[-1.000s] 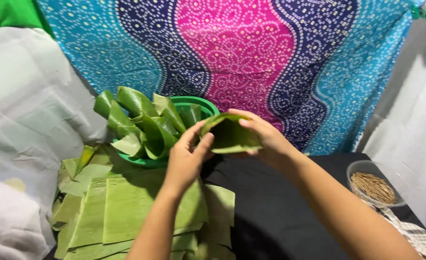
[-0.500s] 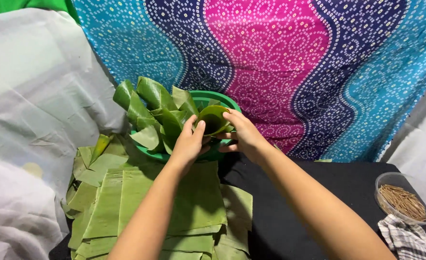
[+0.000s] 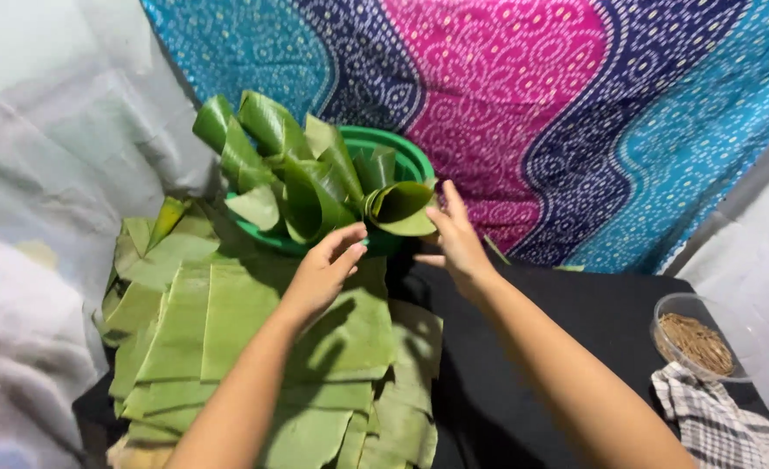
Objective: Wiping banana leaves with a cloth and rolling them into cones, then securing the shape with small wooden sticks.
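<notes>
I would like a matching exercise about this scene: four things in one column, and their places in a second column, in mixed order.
Things:
1. rolled leaf cone
2. green basin
3. flat leaf pieces
4. clear bowl

Places:
A. far right, beside a checked cloth
B. stacked under the left hand
C. at the right hand, on the basin's edge
D. against the patterned cloth, full of rolled leaves

Pairs: 1-C, 2-D, 3-B, 4-A

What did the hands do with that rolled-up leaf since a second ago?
The rolled leaf cone went from being held up in both hands to sitting at the edge of the green basin with the other cones. The left hand let go and pulled back, open. The right hand still touches the cone's edge. The flat leaf pile and the bowl of sticks stayed put.
</notes>
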